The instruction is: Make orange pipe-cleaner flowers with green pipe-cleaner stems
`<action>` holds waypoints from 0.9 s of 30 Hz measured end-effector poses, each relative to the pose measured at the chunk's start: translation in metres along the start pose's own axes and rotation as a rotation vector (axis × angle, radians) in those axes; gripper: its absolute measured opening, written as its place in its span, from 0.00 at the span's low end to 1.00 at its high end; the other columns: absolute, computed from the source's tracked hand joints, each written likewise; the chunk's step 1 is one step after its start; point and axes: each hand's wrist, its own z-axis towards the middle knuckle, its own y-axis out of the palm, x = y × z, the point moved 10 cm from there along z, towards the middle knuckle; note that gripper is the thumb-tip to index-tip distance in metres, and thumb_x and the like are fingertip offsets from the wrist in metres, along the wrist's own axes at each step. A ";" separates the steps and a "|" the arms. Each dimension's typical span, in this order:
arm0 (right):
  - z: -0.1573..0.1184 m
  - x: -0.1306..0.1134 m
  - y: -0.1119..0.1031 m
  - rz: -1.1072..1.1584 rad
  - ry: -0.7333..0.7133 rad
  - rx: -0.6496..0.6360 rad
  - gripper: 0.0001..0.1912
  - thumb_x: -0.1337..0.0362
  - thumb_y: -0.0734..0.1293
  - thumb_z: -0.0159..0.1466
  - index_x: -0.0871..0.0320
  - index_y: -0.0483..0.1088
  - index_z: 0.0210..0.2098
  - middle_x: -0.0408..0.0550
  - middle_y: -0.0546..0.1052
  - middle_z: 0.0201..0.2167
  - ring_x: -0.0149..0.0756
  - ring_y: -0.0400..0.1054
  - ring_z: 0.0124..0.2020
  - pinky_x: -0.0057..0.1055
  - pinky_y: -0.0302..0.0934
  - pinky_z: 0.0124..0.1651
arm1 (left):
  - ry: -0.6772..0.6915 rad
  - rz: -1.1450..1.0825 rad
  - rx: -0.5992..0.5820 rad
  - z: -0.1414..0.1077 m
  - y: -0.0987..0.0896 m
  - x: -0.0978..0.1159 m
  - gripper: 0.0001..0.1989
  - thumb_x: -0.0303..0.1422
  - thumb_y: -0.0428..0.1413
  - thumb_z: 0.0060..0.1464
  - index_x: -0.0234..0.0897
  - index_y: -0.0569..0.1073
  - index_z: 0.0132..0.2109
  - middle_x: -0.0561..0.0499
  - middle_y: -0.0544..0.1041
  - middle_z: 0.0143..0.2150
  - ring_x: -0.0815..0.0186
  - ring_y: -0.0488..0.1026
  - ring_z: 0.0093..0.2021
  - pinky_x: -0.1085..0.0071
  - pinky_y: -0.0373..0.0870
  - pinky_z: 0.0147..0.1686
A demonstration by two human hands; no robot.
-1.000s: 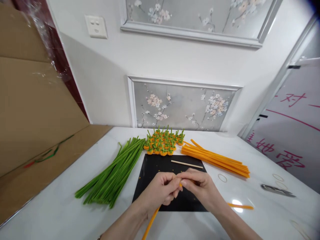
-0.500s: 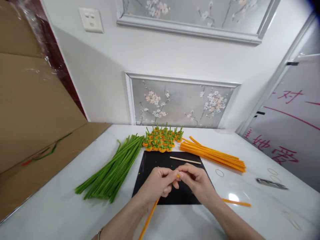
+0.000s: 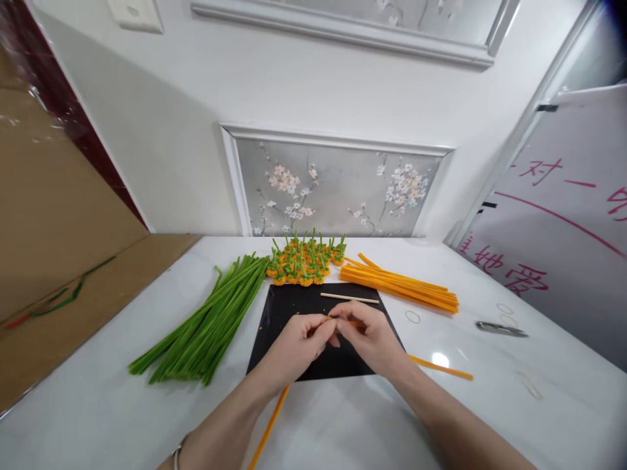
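pinching orange pipe cleaner (image 3: 269, 425) in closed fingertips (image 3: 326, 328) of left hand (image 3: 302, 338) and right hand (image 3: 365, 331), close together above black mat (image 3: 277, 310); visible again beside left forearm (image 3: 235, 408). on white table (image 3: 357, 431): green pipe-cleaner bundle (image 3: 200, 326) at left, orange bundle (image 3: 399, 287) at right, orange-and-green pipe-cleaner pieces (image 3: 305, 279) between (green stems upright).

Stick (image 3: 349, 297) on mat (image 3: 280, 307), bundle (image 3: 210, 323) left, cluster (image 3: 304, 262) behind

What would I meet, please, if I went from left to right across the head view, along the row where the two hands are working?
Green bundle → left hand → right hand → thin loop → metal tool.
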 end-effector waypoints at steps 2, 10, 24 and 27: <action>-0.001 -0.008 -0.003 -0.102 -0.058 0.009 0.08 0.66 0.61 0.63 0.56 0.72 0.38 0.44 0.74 0.28 0.31 0.67 0.28 0.26 0.60 0.29 | -0.020 -0.030 -0.004 0.000 0.000 -0.003 0.20 0.46 0.51 0.56 0.33 0.71 0.27 0.59 0.54 0.18 0.74 0.48 0.20 0.75 0.45 0.20; -0.004 -0.025 -0.003 -0.276 -0.205 -0.026 0.14 0.68 0.57 0.66 0.57 0.70 0.46 0.46 0.74 0.32 0.32 0.67 0.31 0.28 0.63 0.35 | 0.002 0.087 0.005 0.004 -0.005 -0.004 0.14 0.41 0.51 0.56 0.35 0.70 0.29 0.55 0.66 0.25 0.73 0.55 0.22 0.75 0.51 0.22; -0.008 -0.031 -0.002 -0.279 -0.259 0.036 0.15 0.73 0.58 0.63 0.56 0.71 0.45 0.45 0.75 0.33 0.31 0.69 0.31 0.26 0.64 0.34 | 0.083 0.453 0.118 0.001 -0.009 0.000 0.15 0.42 0.45 0.61 0.37 0.63 0.31 0.58 0.63 0.25 0.70 0.60 0.26 0.73 0.53 0.27; -0.008 -0.033 -0.001 -0.293 -0.276 0.039 0.14 0.72 0.58 0.64 0.57 0.72 0.45 0.46 0.75 0.33 0.30 0.67 0.28 0.26 0.63 0.31 | 0.103 0.496 0.114 0.000 -0.007 0.001 0.15 0.40 0.43 0.62 0.36 0.65 0.32 0.56 0.66 0.27 0.69 0.62 0.28 0.73 0.54 0.28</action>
